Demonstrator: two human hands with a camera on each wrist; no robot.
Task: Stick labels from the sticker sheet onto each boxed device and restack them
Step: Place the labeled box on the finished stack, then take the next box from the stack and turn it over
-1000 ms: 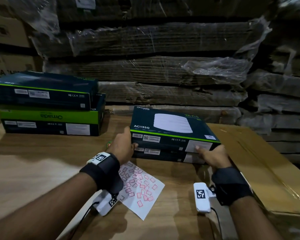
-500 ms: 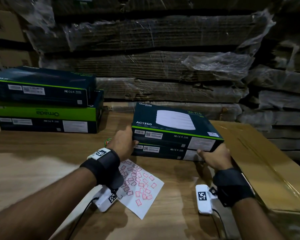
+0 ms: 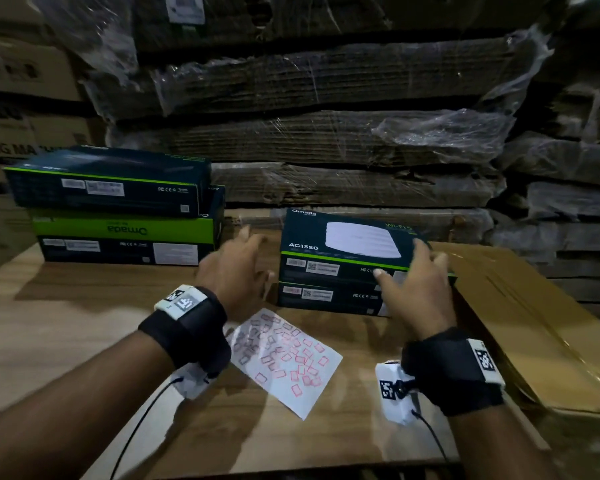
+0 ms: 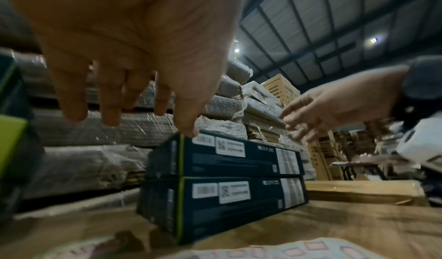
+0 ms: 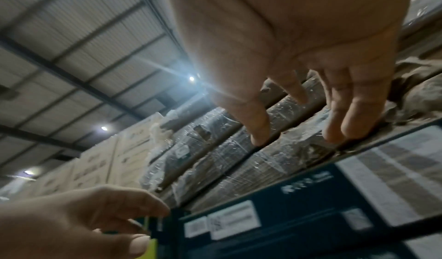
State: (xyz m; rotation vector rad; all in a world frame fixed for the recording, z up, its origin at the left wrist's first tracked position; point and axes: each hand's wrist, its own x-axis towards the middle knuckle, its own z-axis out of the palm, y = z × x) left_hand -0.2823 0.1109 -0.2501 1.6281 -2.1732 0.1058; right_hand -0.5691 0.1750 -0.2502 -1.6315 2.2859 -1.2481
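Two dark Omada boxes are stacked at the table's middle: the top box (image 3: 347,244) (image 4: 227,155) lies on the lower box (image 3: 326,297) (image 4: 227,202). Blurred by motion, my left hand (image 3: 236,268) (image 4: 134,55) hovers just left of this stack with its fingers spread, holding nothing. My right hand (image 3: 416,289) (image 5: 299,55) is open over the top box's front right corner, fingertips near its upper edge. The white sticker sheet (image 3: 284,358) with red labels lies flat on the table in front of the stack, between my wrists.
A second stack of two boxes, a dark one (image 3: 108,181) on a green-sided one (image 3: 129,240), stands at the back left. A flat brown carton (image 3: 534,323) lies right of the middle stack. Shrink-wrapped cardboard bundles (image 3: 326,140) wall off the back of the wooden table (image 3: 66,323).
Both hands gripped the top box's sides as it settled on the lower box. Now they have let go and lifted off, fingers spread.
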